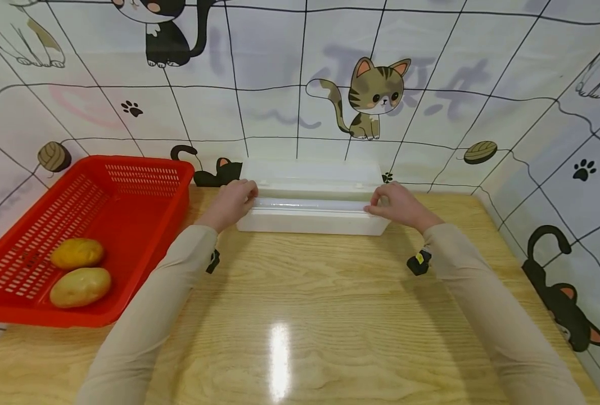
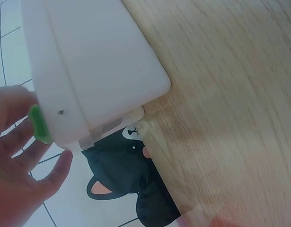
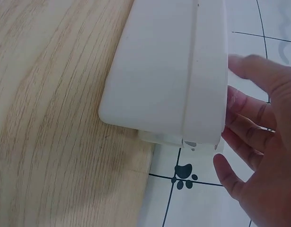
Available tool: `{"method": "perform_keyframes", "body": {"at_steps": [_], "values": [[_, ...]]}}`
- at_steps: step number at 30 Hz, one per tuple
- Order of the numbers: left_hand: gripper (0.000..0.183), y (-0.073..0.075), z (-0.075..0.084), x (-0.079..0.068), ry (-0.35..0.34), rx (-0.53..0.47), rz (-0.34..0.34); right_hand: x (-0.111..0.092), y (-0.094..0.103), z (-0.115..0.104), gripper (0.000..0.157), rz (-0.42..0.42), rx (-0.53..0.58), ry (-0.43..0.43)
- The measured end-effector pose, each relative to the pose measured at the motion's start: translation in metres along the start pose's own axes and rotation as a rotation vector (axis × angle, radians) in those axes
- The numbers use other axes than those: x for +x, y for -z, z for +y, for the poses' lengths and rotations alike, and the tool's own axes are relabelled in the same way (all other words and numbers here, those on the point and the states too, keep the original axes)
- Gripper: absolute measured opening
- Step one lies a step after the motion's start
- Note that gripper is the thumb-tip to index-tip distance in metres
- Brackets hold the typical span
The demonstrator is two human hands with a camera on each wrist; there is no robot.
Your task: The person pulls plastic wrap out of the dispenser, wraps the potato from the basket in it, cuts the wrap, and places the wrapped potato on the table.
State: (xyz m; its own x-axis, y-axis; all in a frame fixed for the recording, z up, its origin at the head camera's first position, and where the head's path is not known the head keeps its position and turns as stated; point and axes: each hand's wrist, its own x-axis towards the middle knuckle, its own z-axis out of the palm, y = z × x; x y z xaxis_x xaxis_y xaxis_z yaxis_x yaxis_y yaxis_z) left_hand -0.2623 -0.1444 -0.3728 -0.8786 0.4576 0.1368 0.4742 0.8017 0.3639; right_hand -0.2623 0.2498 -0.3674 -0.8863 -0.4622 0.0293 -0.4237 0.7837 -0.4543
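A long white plastic wrap dispenser (image 1: 312, 224) stands at the table's back with its lid (image 1: 312, 170) raised. A shiny roll of plastic wrap (image 1: 310, 205) lies inside. At the dispenser's left end, my left hand (image 1: 233, 203) pinches the wrap with curled fingers. In the left wrist view a green end piece (image 2: 39, 124) shows beside those fingers. My right hand (image 1: 397, 203) pinches the wrap at the right end with thumb and forefinger. The right wrist view shows its fingers (image 3: 251, 124) partly behind the dispenser's edge. The exact contact with the film is mostly hidden.
A red perforated basket (image 1: 175, 208) stands on the left, holding two potatoes (image 1: 79, 287). Wall sheets with cat drawings (image 1: 375, 98) rise directly behind the dispenser and along the right side. The wooden table (image 1: 330, 304) extends in front, between both forearms.
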Motion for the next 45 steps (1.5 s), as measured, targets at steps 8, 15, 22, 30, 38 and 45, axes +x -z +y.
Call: {"method": "perform_keyframes", "body": {"at_steps": [8,15,22,30,38,45], "values": [[0.01,0.008,-0.003,0.004,0.031,-0.044,0.039,0.01,0.01,-0.002,0.009,0.016,-0.036,0.065],[0.012,0.015,-0.007,0.005,0.066,-0.122,0.023,0.012,0.018,-0.001,0.01,-0.007,-0.019,0.056],[0.01,0.018,-0.013,0.008,0.058,-0.176,0.013,0.007,0.026,-0.004,0.013,-0.017,-0.023,0.033],[0.011,0.016,-0.016,0.009,0.055,-0.237,0.049,0.011,0.027,-0.007,0.011,0.006,-0.046,0.055],[0.011,0.014,-0.014,0.01,0.12,-0.302,0.101,0.013,0.024,-0.008,0.01,0.031,-0.011,0.047],[0.011,0.013,-0.012,0.013,0.138,-0.339,0.155,0.009,0.022,-0.006,0.013,0.054,0.128,-0.013]]}}
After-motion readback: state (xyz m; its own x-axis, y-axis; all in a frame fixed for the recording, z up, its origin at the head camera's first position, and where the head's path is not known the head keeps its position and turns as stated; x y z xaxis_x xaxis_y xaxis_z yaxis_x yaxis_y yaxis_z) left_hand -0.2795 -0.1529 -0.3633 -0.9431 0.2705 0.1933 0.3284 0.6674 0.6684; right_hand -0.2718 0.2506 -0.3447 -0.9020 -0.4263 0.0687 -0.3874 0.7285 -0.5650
